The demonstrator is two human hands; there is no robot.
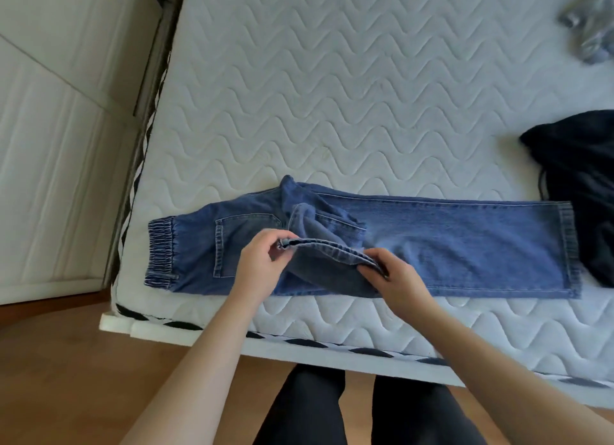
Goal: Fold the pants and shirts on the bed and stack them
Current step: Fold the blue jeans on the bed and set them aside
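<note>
No readable text, label, brand, number or sign anywhere in my head view.

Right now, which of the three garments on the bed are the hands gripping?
The blue jeans, laid flat along the near edge. Both hands, left and right, pinch a hem. The black garment and grey one lie untouched to the right.
</note>
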